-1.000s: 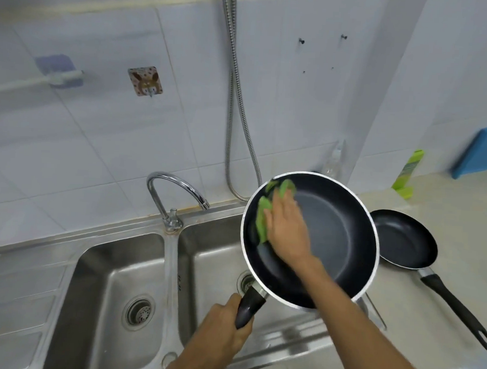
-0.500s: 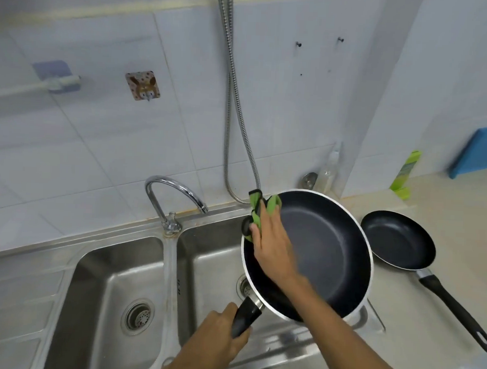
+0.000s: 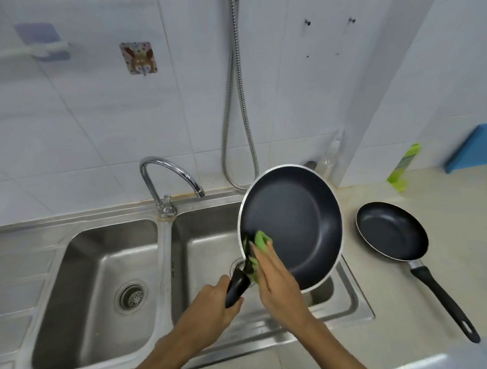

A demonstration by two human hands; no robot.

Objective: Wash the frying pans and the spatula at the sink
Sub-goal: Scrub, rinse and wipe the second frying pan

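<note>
White wall tiles (image 3: pixel 84 125) fill the background, with a braided metal hose (image 3: pixel 232 99) hanging down them and a small patterned hook (image 3: pixel 139 57) stuck on at the left. Below runs a stainless double sink (image 3: pixel 72 260), its curved faucet (image 3: pixel 166 180) rising from the divider between the two basins and its spout reaching toward the right basin. To the right lies a pale countertop (image 3: pixel 399 319), with a blue object (image 3: pixel 478 148) and a green package (image 3: pixel 404 167) leaning at the wall.

Over the right basin, the large frying pan (image 3: pixel 294 221) is held tilted, its dark inside facing the camera and its pale rim bright. The small frying pan (image 3: pixel 392 231) sits flat on the countertop just beside the sink, well apart from the large one, its black handle pointing toward the near right.

The left hand (image 3: pixel 210 315) is closed tight around the large pan's black handle (image 3: pixel 235 288) from below. The right hand (image 3: pixel 276 282) presses a green cloth (image 3: pixel 257 247) with flattened fingers against the inside of the pan at its lower left edge, close to where the handle joins; the cloth wraps partly over the rim there.
</note>
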